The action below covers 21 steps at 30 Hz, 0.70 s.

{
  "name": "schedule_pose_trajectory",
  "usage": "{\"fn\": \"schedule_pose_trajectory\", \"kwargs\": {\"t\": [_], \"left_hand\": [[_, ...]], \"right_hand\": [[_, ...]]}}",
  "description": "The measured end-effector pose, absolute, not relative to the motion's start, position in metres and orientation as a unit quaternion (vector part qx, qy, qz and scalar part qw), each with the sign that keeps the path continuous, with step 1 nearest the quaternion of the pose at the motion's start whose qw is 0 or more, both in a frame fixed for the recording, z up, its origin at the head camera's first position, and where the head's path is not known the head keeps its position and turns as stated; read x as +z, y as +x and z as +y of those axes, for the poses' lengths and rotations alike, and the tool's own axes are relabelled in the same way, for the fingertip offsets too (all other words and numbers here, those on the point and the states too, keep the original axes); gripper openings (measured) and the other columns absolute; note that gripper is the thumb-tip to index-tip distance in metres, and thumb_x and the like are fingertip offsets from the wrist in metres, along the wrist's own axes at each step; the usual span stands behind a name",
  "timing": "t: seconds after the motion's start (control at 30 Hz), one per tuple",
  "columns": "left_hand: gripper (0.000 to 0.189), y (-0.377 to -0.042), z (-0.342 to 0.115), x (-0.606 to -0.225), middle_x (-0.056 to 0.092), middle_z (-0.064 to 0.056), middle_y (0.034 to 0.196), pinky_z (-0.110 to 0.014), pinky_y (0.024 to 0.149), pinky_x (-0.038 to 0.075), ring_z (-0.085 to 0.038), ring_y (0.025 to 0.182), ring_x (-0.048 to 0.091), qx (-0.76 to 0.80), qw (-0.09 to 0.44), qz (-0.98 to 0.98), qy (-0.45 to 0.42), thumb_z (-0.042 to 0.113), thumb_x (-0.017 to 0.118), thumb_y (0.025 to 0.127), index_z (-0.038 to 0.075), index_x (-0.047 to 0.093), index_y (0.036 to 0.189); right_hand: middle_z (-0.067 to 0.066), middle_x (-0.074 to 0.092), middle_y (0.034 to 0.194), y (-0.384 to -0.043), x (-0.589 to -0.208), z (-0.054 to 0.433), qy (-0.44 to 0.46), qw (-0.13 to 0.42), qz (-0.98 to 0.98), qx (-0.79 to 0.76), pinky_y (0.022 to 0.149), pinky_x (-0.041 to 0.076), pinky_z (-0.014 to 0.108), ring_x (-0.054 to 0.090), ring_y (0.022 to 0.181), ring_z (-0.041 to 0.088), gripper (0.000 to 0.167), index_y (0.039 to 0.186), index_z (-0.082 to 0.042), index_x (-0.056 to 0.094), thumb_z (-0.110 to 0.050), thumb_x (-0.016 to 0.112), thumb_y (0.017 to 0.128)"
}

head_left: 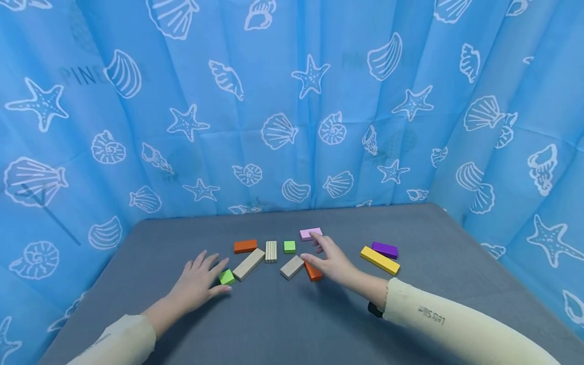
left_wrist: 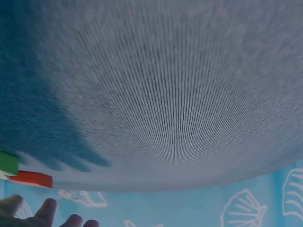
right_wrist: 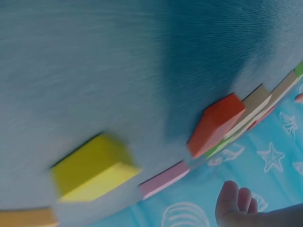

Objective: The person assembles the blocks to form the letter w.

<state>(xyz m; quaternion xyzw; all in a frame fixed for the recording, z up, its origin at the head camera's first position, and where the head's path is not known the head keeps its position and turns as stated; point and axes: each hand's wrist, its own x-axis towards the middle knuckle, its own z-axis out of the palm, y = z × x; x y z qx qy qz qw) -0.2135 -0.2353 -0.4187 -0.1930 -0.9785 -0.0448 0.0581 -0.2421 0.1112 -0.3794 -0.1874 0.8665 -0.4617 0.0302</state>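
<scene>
My left hand (head_left: 193,284) hovers palm down with fingers spread, holding nothing. Its thumb and fingertips lie close to a tilted-looking light green cube (head_left: 226,277), which touches the end of a long plain wooden block (head_left: 249,264). Over the middle of the table, my right hand (head_left: 335,262) has loosely bent fingers and grips nothing. Its index fingertip overlaps a pink block (head_left: 310,234) in the head view, and the thumb is above an orange block (head_left: 314,272), partly hidden. Beside that block lies a shorter wooden block (head_left: 292,267). In the right wrist view, fingers (right_wrist: 229,201) show in front of the curtain.
Between the hands lie a second orange block (head_left: 245,246), a striped wooden block (head_left: 271,251) and another green block (head_left: 289,247). To the right, a yellow block (head_left: 380,260) sits against a purple one (head_left: 385,249). A blue shell-print curtain (head_left: 278,167) hangs behind the grey table (head_left: 274,324).
</scene>
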Motion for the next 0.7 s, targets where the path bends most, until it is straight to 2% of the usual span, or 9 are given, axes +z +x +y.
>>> {"fn": "schedule_pose_trajectory", "kwargs": {"t": [0.2,0.37,0.57,0.7], "left_hand": [[0.057,-0.227,-0.245,-0.422,0.047,-0.024,0.139,-0.07,0.096,0.03,-0.052,0.132,0.032,-0.041,0.06,-0.975,-0.209,0.048,0.063,0.089,0.013,0.061,0.134],[0.056,-0.238,-0.257,-0.423,0.049,-0.025,0.136,-0.07,0.094,0.033,-0.052,0.13,0.034,-0.024,0.074,-0.977,-0.201,0.048,0.062,0.09,0.01,0.062,0.131],[0.054,-0.255,-0.254,-0.411,0.043,-0.025,0.142,-0.07,0.1,0.025,-0.052,0.135,0.026,-0.034,0.005,-0.986,-0.16,0.038,0.062,0.095,0.004,0.055,0.137],[0.056,-0.271,-0.238,-0.405,0.041,-0.025,0.145,-0.069,0.104,0.021,-0.051,0.138,0.021,-0.057,-0.026,-0.989,-0.132,0.041,0.056,0.097,0.0,0.055,0.136]], "right_hand": [[0.022,0.049,0.13,-0.249,-0.387,0.081,-0.206,0.035,0.861,-0.464,0.093,0.046,0.05,0.05,0.116,0.037,0.065,0.146,0.001,0.038,-0.027,0.065,0.094],[0.025,0.049,0.127,-0.255,-0.393,0.06,-0.22,0.057,0.864,-0.448,0.09,0.047,0.051,0.051,0.114,0.039,0.067,0.145,0.004,0.038,-0.029,0.065,0.094],[0.018,0.056,0.116,-0.258,-0.394,0.03,-0.226,0.09,0.898,-0.367,0.083,0.048,0.045,0.052,0.103,0.028,0.073,0.145,0.002,0.04,-0.038,0.068,0.091],[0.019,0.055,0.125,-0.259,-0.396,0.006,-0.22,0.084,0.927,-0.293,0.089,0.048,0.045,0.053,0.11,0.029,0.079,0.144,0.001,0.044,-0.047,0.07,0.087]]}}
